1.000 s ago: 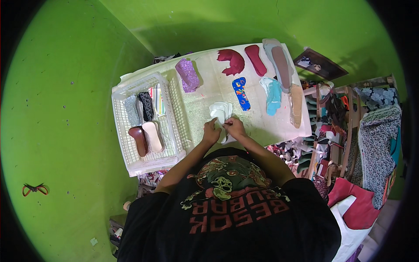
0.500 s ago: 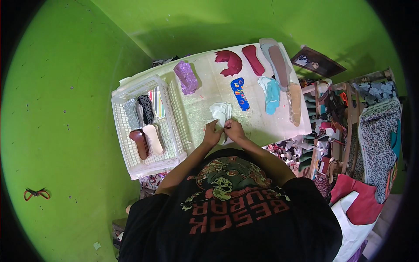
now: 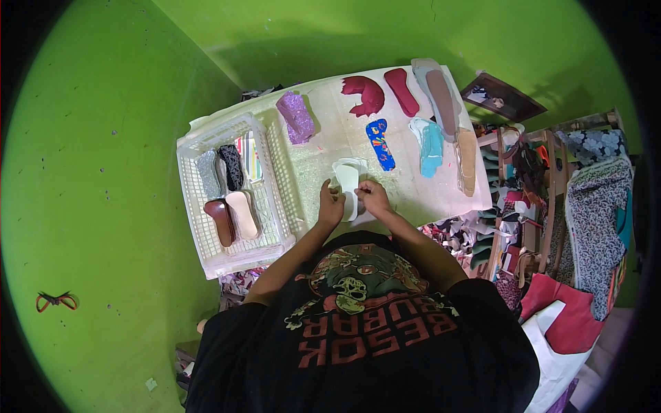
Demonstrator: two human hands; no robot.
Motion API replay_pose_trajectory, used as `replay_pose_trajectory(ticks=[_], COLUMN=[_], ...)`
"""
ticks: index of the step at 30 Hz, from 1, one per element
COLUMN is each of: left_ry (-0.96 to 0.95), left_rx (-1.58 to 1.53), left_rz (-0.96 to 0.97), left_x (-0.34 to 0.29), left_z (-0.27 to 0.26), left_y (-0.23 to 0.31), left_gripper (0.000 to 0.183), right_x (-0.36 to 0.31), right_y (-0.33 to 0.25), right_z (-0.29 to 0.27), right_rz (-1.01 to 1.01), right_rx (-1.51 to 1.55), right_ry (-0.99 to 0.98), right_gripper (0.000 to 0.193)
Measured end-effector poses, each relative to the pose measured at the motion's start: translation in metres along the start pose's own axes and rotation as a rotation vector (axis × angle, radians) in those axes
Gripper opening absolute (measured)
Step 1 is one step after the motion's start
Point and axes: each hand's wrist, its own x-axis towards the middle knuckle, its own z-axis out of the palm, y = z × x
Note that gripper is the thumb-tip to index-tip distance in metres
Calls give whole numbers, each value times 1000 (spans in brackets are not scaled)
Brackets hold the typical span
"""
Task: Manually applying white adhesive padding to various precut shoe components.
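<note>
A small stack of white insole-shaped pieces (image 3: 348,180) lies at the near middle of the table, the pieces slightly fanned at the far end. My left hand (image 3: 331,206) is beside the stack's left edge, its thumb and forefinger apart and nothing visible between them. At the right edge, my right hand (image 3: 374,199) pinches a white insole piece between thumb and fingers. Beyond the right hand lies a blue patterned insole piece (image 3: 380,145). Light-blue pieces (image 3: 431,149) overlap white ones further right.
A white plastic basket (image 3: 283,235) at the left holds brown, cream, black and grey insole pieces. Purple glitter pieces (image 3: 296,117), dark-red pieces (image 3: 401,93), and grey-brown and tan ones (image 3: 466,164) lie on the table (image 3: 330,124). A cluttered rack (image 3: 555,199) stands at the right.
My left hand has come away from the white stack, its fingers spreading apart. My right hand has shifted slightly right and up along the stack's edge, showing more of the near end.
</note>
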Motion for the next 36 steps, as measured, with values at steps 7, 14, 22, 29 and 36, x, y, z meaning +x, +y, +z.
replay_pose_trajectory(ticks=[7, 14, 22, 29, 36], left_ry=[-206, -193, -286, -255, -236], left_rx=[-165, -34, -79, -94, -146], left_rz=[-99, 181, 142, 54, 38], left_x=[0, -9, -9, -20, -16], left_z=[-7, 0, -3, -6, -5], left_y=[17, 25, 23, 54, 45], left_gripper=[55, 64, 74, 90, 82], right_x=[-2, 5, 19, 17, 13], right_y=[-21, -37, -47, -46, -44], right_z=[-2, -8, -16, -17, -20], right_rz=[45, -83, -130, -91, -10], right_rx=[266, 290, 204, 244, 364], right_ry=[-69, 22, 63, 131, 183], right_gripper=[8, 17, 20, 15, 17])
